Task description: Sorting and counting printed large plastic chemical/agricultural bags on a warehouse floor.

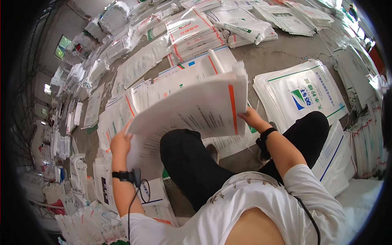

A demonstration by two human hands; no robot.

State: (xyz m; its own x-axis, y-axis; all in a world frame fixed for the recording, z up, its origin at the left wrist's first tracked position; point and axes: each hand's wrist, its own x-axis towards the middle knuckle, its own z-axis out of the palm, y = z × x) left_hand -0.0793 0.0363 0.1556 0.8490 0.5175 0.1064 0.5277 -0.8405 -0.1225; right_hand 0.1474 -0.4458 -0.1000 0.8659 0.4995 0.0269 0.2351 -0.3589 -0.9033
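White orange-striped sack (200, 104) held up, curved, just beyond person's bent L knee (181, 149).
L hand (120, 146) fingers clamped on its L edge, R hand (254, 119) fingers on its R edge; flat sack stacks (281, 90) around on floor (286, 48), contents can't tell.

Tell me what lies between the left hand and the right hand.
White printed sacking with an orange stripe spans from the left hand to the right hand in the head view; a black-clad knee overlaps its lower part.
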